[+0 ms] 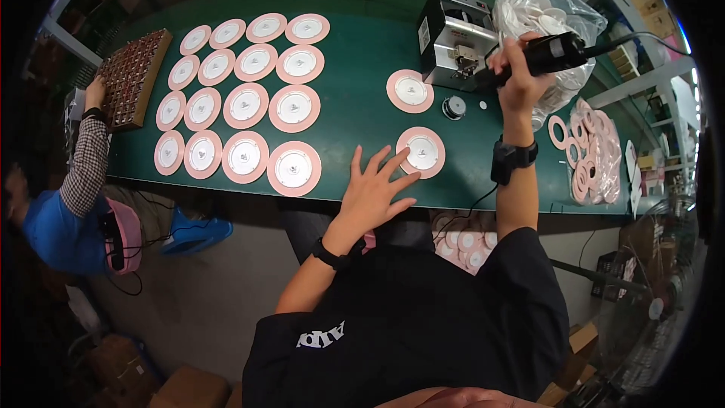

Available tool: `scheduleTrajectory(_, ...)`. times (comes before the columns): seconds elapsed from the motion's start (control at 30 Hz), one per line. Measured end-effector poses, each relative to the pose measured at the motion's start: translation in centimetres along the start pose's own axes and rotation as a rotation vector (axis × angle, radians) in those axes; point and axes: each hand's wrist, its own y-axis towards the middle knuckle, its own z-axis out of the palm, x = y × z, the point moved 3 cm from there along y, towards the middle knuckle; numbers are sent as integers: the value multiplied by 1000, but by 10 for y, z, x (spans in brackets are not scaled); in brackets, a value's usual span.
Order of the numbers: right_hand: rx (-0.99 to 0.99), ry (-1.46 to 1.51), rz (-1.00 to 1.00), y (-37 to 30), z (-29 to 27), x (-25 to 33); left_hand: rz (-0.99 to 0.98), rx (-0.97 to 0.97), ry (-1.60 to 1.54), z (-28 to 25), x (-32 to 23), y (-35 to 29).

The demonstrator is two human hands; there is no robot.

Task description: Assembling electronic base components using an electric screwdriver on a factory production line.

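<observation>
My left hand (370, 195) lies flat near the table's front edge with its fingers spread. Its fingertips touch the edge of a round disc (424, 153) with a pink rim and white centre. In my right hand (522, 85) is a black corded electric screwdriver (555, 54), gripped around its body. The screwdriver's tip points left, toward the front of a black-and-silver box-shaped machine (462, 36); whether they touch I cannot tell. Just below the machine are a similar pink-rimmed disc (410, 91) and a small round metal piece (454, 108).
Several pink-rimmed discs (294, 168) form rows on the green table (355, 53). Behind my right hand stands a clear bag of white parts (529, 7); pink rings (596, 153) lie far right. At left, another person's hand (95, 94) touches a compartmented tray (136, 79).
</observation>
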Motion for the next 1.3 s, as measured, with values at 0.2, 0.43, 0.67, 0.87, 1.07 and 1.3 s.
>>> scheduleTrajectory(0.2,-21,-109,-148,37,-3,-25,-8,34,19,3,1,0)
scheduleTrajectory(0.43,74,-156,81,36,4,-24,-9,17,-1,2,3,1)
scheduleTrajectory(0.67,121,-29,110,-62,17,-1,-12,7,2,1,2,-1)
scheduleTrajectory(0.87,180,-75,124,-94,17,-19,-12,10,11,3,2,-1)
scheduleTrajectory(1.07,204,-81,144,-95,18,-23,-20,23,13,4,2,-2)
scheduleTrajectory(1.3,192,-65,204,-94,21,-29,-22,29,11,3,2,-1)
